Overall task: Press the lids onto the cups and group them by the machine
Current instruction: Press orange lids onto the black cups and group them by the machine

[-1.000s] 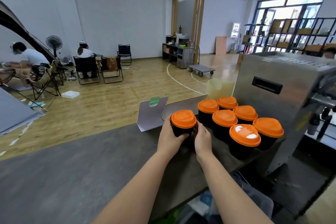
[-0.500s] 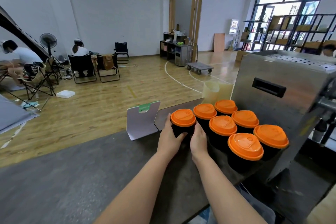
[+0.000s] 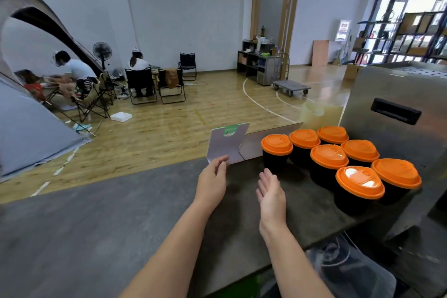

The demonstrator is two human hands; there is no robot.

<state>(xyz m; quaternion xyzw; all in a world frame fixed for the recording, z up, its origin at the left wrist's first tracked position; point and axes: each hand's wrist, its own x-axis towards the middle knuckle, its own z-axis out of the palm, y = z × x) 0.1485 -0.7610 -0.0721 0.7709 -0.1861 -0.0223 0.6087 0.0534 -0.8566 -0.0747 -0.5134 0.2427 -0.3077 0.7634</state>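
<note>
Several black cups with orange lids stand grouped on the dark counter beside the steel machine. The leftmost cup stands alone at the group's left end, its lid on. My left hand hovers to the left of it, fingers relaxed, holding nothing. My right hand is just below that cup, palm turned inward with straight fingers, also free of it. Neither hand touches any cup.
A folded grey card stand sits at the counter's far edge just beyond my left hand. A clear container of pale liquid is behind the cups. A plastic-lined bin is below the counter's right edge. People sit on folding chairs far left.
Both hands have let go of the leftmost cup and drawn back toward me. That cup now stands next to the others.
</note>
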